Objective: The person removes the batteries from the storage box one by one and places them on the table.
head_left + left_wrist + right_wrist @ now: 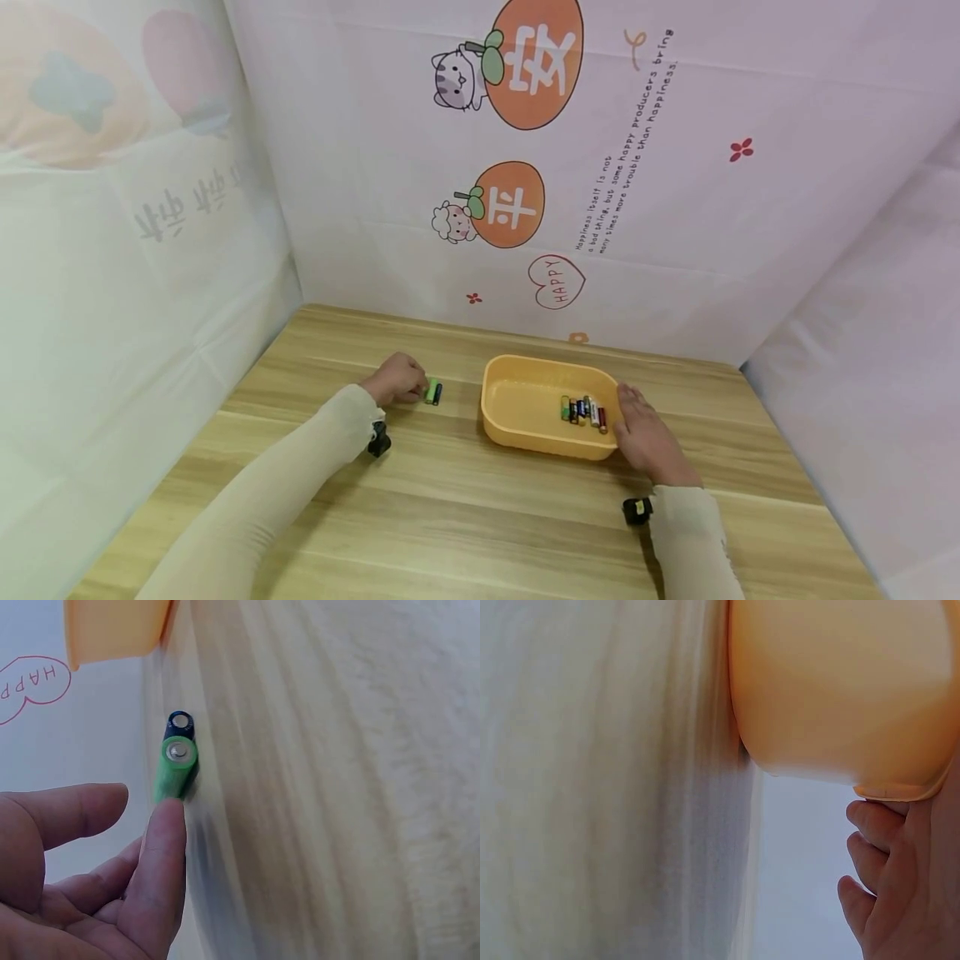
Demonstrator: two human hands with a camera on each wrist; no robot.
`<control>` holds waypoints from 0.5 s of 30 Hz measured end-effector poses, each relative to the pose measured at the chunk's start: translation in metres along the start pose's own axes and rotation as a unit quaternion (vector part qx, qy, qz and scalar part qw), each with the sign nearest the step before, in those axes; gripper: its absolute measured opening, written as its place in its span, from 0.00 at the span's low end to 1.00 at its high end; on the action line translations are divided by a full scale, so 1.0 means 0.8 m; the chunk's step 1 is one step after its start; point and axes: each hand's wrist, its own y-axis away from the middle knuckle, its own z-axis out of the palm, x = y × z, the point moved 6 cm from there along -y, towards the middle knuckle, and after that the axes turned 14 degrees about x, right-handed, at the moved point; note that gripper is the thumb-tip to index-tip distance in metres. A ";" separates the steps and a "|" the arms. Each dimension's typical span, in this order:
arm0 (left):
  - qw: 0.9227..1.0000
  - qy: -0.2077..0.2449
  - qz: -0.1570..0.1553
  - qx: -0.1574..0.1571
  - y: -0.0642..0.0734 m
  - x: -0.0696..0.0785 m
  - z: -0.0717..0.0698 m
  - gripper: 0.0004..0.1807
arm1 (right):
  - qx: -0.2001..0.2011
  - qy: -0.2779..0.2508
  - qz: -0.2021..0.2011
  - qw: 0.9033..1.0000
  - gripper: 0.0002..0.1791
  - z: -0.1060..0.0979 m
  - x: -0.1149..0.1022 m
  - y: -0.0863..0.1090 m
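From the head, the left hand [397,379] is at a green battery [431,390] beside a dark battery [438,395] on the counter [465,517]; the right hand [651,437] rests against a tray [517,436] holding more batteries [582,411]. Left wrist: grip parted, nothing held, one fingertip at the green battery. Right wrist: grip loose, fingers by the tray's rim.

A wood-grain table [450,508] — behind it, pale cloth [390,192] printed with orange fruits [536,65].

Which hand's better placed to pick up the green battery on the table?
Likely the left. The left hand has its fingers right by the green battery, while the right hand is against the far end of the yellow tray.
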 end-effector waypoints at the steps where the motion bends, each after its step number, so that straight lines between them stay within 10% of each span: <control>1: 1.000 0.004 -0.002 0.000 0.000 0.001 0.000 0.16 | 0.000 0.000 0.001 1.000 0.33 0.000 0.000 0.000; 15: 1.000 -0.022 0.012 0.000 -0.002 0.017 0.010 0.20 | 0.002 0.001 -0.001 1.000 0.32 0.001 0.004 -0.002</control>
